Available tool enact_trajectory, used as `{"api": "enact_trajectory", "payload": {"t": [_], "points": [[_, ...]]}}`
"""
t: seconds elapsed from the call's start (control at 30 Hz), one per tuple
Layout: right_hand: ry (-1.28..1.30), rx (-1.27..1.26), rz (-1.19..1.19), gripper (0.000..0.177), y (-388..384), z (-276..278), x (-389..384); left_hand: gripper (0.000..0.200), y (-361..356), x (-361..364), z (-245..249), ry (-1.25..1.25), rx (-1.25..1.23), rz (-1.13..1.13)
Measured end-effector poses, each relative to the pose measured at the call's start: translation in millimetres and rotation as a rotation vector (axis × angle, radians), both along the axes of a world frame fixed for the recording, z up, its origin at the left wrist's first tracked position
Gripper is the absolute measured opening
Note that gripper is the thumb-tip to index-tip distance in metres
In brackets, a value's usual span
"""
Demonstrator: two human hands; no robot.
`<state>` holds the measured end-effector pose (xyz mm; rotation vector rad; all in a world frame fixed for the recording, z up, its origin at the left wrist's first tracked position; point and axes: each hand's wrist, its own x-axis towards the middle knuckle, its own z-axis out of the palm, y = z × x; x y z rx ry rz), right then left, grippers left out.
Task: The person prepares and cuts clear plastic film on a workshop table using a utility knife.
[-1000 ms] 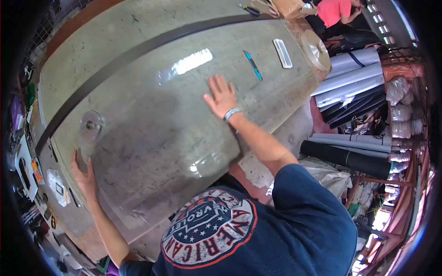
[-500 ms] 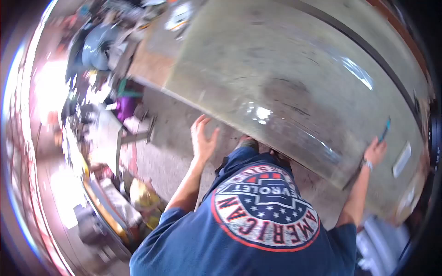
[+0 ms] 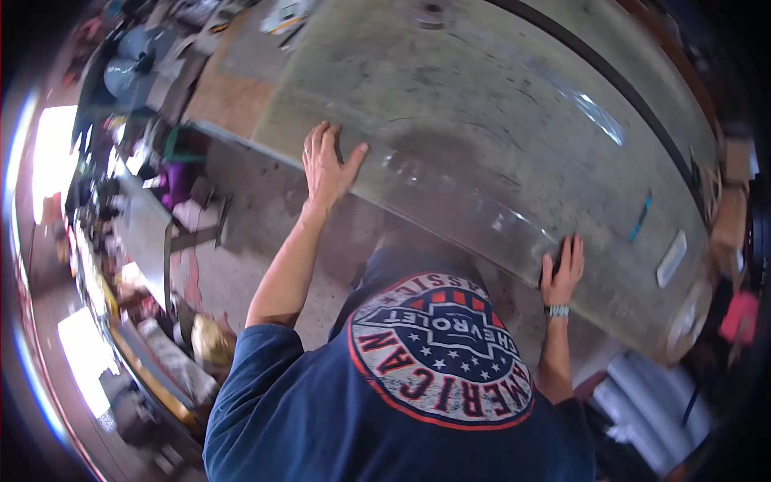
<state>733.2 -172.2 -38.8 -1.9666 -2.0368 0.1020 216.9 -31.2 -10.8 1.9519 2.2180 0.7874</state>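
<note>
My left hand (image 3: 328,167) is at the near edge of a large, worn, greenish-grey worktable (image 3: 337,88), its thumb and fingers apart. Farther right along that edge, my right hand (image 3: 564,275) has its fingers stretched over the tabletop and wears a watch at the wrist. Neither hand holds anything. Between and beyond them, glints show on what looks like a clear plastic sheet (image 3: 490,213) lying on the table; its outline is hard to make out. A slim teal tool (image 3: 640,217), perhaps a cutter, lies to the right of my right hand.
A white oblong block (image 3: 671,259) lies near the table's right end. A dark strip (image 3: 610,68) runs along the far side, and a round roll (image 3: 432,16) sits at the back. Grey-blue rolls (image 3: 650,410) stand at lower right. A fan (image 3: 136,64) and clutter fill the left.
My right hand has let go of the teal tool, which now lies on the table, and has moved left to the near edge. My left hand has risen onto the table edge.
</note>
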Motion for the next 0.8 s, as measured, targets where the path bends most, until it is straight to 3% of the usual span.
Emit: {"api": "enact_trajectory", "payload": {"t": [0.13, 0.23, 0.37, 0.4, 0.43, 0.53, 0.57, 0.63, 0.67, 0.7, 0.73, 0.8], "points": [[0.029, -0.021, -0.078, 0.051, 0, 8, -18, 0.069, -8, 47, -4, 0.06, -0.018, -0.252], [0.026, 0.006, -0.126, 0.054, 4, 19, -29, 0.044, 11, 47, -22, 0.108, 0.169, -0.33], [0.068, -0.108, -0.191, 0.066, -4, 20, -14, 0.018, 34, 26, -21, 0.13, 0.02, -0.413], [0.083, -0.148, -0.199, 0.067, -3, 24, -10, 0.014, 41, 23, -11, 0.141, 0.086, -0.491], [0.104, -0.186, -0.196, 0.069, 1, 26, -5, 0.012, 50, 18, 1, 0.103, 0.126, -0.564], [0.163, -0.199, -0.069, 0.074, -26, 27, 10, 0.018, 26, -6, 48, -0.393, -0.124, -0.575], [0.188, -0.141, -0.027, 0.065, -22, 25, 12, 0.024, 29, -20, 66, -0.436, -0.226, -0.492], [0.314, -0.131, 0.072, 0.057, -16, 16, 25, 0.029, 33, -24, 112, -0.448, -0.225, -0.48], [0.371, -0.134, 0.123, 0.053, -17, 14, 31, 0.032, 37, -33, 112, -0.55, -0.148, -0.507], [0.267, -0.002, 0.172, 0.05, -15, 12, 33, 0.03, 41, -43, 117, -0.611, -0.182, -0.541], [0.39, -0.188, 0.122, 0.052, -10, 35, 38, 0.027, 44, -49, 125, -0.669, -0.21, -0.572], [0.644, -0.568, 0.041, 0.055, 7, 72, 40, 0.023, 49, -57, 134, -0.314, -0.281, -0.497]]}}
